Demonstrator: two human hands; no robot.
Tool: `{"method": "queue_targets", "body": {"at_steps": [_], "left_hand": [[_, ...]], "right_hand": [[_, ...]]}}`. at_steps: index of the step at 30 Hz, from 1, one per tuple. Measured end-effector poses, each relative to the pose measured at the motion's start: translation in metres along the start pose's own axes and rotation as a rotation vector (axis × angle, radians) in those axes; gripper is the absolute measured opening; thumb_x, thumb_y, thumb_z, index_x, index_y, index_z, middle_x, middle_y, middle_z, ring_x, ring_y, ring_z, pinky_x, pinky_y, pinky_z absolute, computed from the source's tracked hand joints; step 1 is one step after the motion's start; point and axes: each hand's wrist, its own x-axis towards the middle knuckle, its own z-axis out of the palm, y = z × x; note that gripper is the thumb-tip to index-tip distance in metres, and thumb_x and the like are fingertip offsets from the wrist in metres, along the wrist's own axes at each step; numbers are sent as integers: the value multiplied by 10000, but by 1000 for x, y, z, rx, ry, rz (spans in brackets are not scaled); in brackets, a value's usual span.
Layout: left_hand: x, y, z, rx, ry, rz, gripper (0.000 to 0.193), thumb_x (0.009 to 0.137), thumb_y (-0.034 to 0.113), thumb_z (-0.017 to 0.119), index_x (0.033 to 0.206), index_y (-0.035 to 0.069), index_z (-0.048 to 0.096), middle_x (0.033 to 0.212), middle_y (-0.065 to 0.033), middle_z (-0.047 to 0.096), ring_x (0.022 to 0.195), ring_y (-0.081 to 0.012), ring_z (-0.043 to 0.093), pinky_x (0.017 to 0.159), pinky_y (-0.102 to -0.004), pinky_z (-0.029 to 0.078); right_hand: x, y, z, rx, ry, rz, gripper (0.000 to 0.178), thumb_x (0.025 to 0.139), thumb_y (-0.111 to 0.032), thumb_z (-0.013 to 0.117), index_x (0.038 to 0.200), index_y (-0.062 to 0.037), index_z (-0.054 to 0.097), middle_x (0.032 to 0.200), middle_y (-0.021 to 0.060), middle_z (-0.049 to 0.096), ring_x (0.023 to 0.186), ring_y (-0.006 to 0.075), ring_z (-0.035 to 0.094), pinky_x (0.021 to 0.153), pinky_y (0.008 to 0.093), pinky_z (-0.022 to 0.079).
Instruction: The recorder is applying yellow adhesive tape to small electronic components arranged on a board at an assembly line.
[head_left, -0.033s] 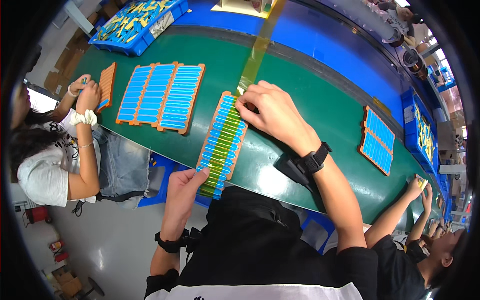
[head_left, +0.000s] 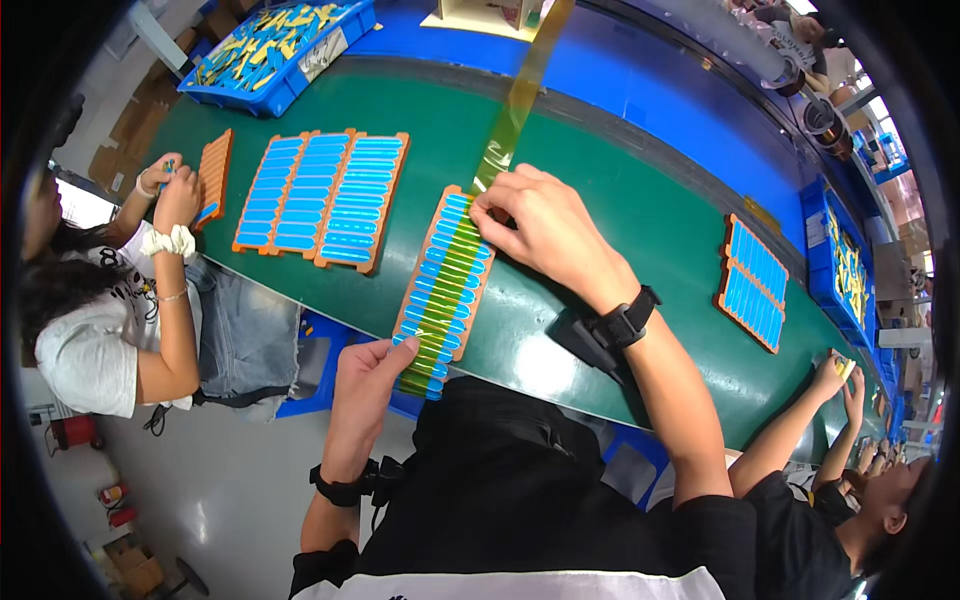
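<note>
An orange slotted tray [head_left: 478, 290] lies in front of me, filled with a row of blue flat pieces [head_left: 436, 268]. A strip of clear yellow tape [head_left: 520, 100] runs lengthwise over the pieces and on past the far side of the table. My left hand [head_left: 362, 395] pinches the near end of the taped row, thumb on top, where the last pieces stick out beyond the tray. At the tray's far end my right hand [head_left: 550, 225] has its fingers closed at the tape's edge; its fingertips are partly hidden.
Three filled orange trays [head_left: 320, 195] stand left, two more [head_left: 755, 280] right. Blue bins [head_left: 270, 95] of blue and yellow pieces sit far left and far right. A black object [head_left: 585, 345] lies under my right wrist. Co-workers' hands [head_left: 175, 190] work on both sides.
Beyond my right hand the free tape has shifted slightly, and the bright reflection on it sits farther up. Both of my hands stay in nearly the same place.
</note>
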Motion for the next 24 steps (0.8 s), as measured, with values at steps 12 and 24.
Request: {"method": "queue_targets", "body": {"at_steps": [12, 24], "left_hand": [[25, 2, -7, 22, -66, 15, 271, 1002, 170, 630, 1020, -76, 743, 913, -104, 764, 752, -111, 698, 716, -264, 539], [14, 18, 1, 149, -29, 144, 226, 995, 137, 656, 1014, -75, 732, 871, -28, 729, 765, -33, 622, 705, -210, 470]], "right_hand": [[-3, 15, -5, -17, 87, 59, 141, 905, -151, 669, 923, -33, 744, 833, 101, 663, 810, 289, 594, 744, 418, 511], [-9, 20, -12, -16, 109, 128, 131, 907, -143, 681, 943, -32, 742, 850, 101, 666, 817, 293, 619, 743, 403, 519]]}}
